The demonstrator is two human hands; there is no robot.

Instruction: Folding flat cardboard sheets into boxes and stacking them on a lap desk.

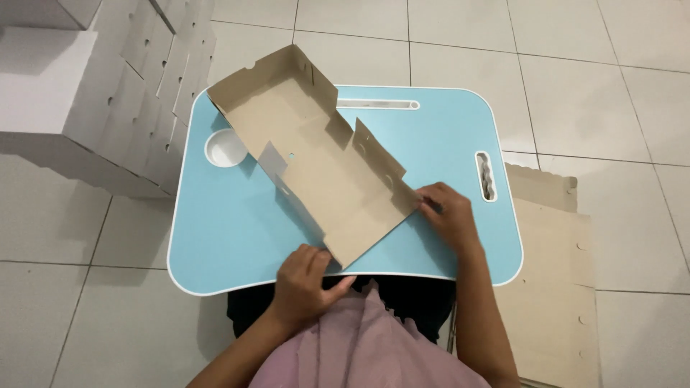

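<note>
On the blue lap table (445,144): a half-folded cardboard box (323,165) is laid, brown inside up.
Left hand (305,280): fingers are curled against the box's near corner.
Right hand (449,215): fingertips are pressed on the box's side flap.
Beside the right wrist: flat cardboard sheets (553,266) are stacked.

Centre: lap table (215,244) with half-folded cardboard box (316,158) on it | near edge: left hand (305,284) at box's lower corner, right hand (449,215) at its right flap | upper left: stacked folded boxes (136,79) | right, on floor: flat cardboard sheets (553,287)
</note>
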